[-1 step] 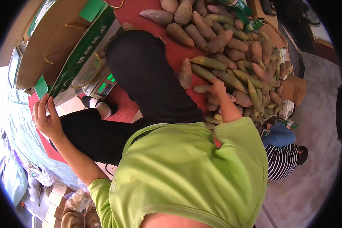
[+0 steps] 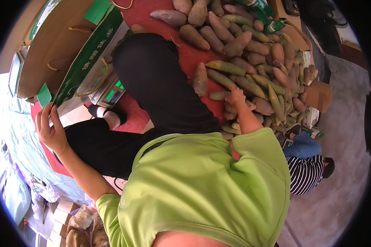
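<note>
My left hand [image 2: 52, 131] reaches out at the left, its thumb and fingertips on the near edge of a large cardboard box [image 2: 49, 45] with a green printed side. The box stands tilted open, with yellow cord handles. My right hand [image 2: 235, 97] is on the pile at the right, fingers curled around a green radish [image 2: 219, 96]; the hand partly hides the grip. Other long green radishes [image 2: 221, 78] lie around it, mixed with brownish-pink roots like sweet potatoes [image 2: 238, 44]. One such root [image 2: 200, 79] lies apart beside my knee.
A scale [image 2: 111, 94] with a lit green display stands by the box, near my foot [image 2: 111, 118]. Red sheeting [image 2: 146, 18] covers the ground. An open brown carton [image 2: 318, 96] stands right of the pile. A person in a striped shirt [image 2: 307, 173] crouches at the right.
</note>
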`<state>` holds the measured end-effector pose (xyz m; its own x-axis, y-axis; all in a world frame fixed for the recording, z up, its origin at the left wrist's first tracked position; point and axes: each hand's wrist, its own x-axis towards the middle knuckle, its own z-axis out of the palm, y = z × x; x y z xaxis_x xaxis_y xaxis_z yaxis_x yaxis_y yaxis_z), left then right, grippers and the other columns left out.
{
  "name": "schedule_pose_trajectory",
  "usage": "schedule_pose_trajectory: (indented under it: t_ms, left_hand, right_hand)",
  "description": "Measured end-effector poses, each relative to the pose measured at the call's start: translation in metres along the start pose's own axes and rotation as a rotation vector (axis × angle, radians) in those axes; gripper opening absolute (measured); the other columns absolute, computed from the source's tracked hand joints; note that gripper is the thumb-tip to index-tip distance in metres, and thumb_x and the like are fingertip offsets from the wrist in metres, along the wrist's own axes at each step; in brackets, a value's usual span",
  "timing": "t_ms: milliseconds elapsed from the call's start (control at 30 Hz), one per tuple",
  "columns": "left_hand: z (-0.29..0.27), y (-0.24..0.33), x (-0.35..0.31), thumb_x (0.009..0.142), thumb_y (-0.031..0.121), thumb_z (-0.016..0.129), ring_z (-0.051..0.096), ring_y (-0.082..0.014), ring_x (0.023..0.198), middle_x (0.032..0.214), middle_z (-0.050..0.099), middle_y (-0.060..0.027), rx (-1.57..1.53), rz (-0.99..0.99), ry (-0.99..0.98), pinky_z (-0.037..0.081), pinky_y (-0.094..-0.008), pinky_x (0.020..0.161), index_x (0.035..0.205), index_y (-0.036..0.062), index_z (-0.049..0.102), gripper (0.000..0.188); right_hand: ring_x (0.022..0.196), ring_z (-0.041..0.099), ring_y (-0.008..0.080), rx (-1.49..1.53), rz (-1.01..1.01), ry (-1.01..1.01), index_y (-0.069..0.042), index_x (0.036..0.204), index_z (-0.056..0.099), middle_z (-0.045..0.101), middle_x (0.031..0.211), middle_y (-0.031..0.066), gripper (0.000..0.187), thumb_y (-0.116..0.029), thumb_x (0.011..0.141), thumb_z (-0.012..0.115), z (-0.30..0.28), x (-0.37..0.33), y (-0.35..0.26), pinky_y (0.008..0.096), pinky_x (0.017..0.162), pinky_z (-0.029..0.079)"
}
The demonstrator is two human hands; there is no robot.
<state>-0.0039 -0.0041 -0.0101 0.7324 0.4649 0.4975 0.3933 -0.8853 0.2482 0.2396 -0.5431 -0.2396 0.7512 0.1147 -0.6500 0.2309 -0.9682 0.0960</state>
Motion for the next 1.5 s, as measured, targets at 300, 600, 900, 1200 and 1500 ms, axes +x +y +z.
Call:
schedule_pose_trajectory:
  t_ms: [300,600,900,1200,1500]
  left_hand:
    - [0.005,0.011,0.007,0.08,0.005,0.068,0.061,-0.0204,0.075,0.081,0.065,-0.007,0.037,-0.001,-0.018,0.047,-0.0304,0.069,0.091,0.0034,0.068,0.011]
    - [0.004,0.017,0.012,0.073,0.008,0.073,0.059,-0.0239,0.073,0.078,0.062,-0.0066,0.026,0.016,-0.004,0.043,-0.0336,0.07,0.087,0.0072,0.068,0.015]
    - [-0.003,0.021,0.016,0.071,0.015,0.075,0.059,-0.0237,0.069,0.072,0.06,-0.0048,0.06,0.077,0.009,0.044,-0.0345,0.065,0.082,0.007,0.066,0.016]
    - [-0.006,0.018,0.016,0.071,0.013,0.074,0.058,-0.0249,0.067,0.071,0.058,-0.0057,0.002,0.087,0.005,0.044,-0.0357,0.061,0.08,0.006,0.065,0.015]
    - [-0.006,0.015,0.016,0.071,0.019,0.074,0.056,-0.0218,0.065,0.068,0.056,-0.0028,-0.008,0.119,0.031,0.043,-0.0345,0.06,0.078,0.0079,0.064,0.016]
  right_hand:
    - [0.122,0.044,0.0239,-0.432,0.024,-0.11,-0.022,0.132,0.042,0.05,0.125,0.0036,0.062,-0.023,0.076,0.067,0.028,-0.026,0.028,0.0574,0.098,0.031]
    - [0.119,0.046,0.0237,-0.505,-0.031,-0.023,-0.021,0.127,0.043,0.051,0.122,0.0039,0.066,-0.018,0.069,0.073,0.048,-0.023,0.044,0.0561,0.097,0.034]
    - [0.127,0.04,0.0274,-0.262,0.145,-0.165,-0.02,0.134,0.035,0.043,0.134,0.006,0.097,-0.027,0.053,0.087,0.013,-0.034,0.01,0.0544,0.096,0.04]
    - [0.117,0.048,0.0331,0.607,-0.471,0.426,-0.003,0.13,0.042,0.051,0.125,0.0178,0.086,-0.013,0.056,0.083,-0.118,-0.006,-0.084,0.041,0.098,0.039]
    - [0.113,0.053,0.0209,0.835,-1.154,0.551,-0.004,0.131,0.043,0.053,0.125,0.0109,0.079,-0.005,0.06,0.08,-0.333,-0.088,-0.258,0.0333,0.097,0.042]
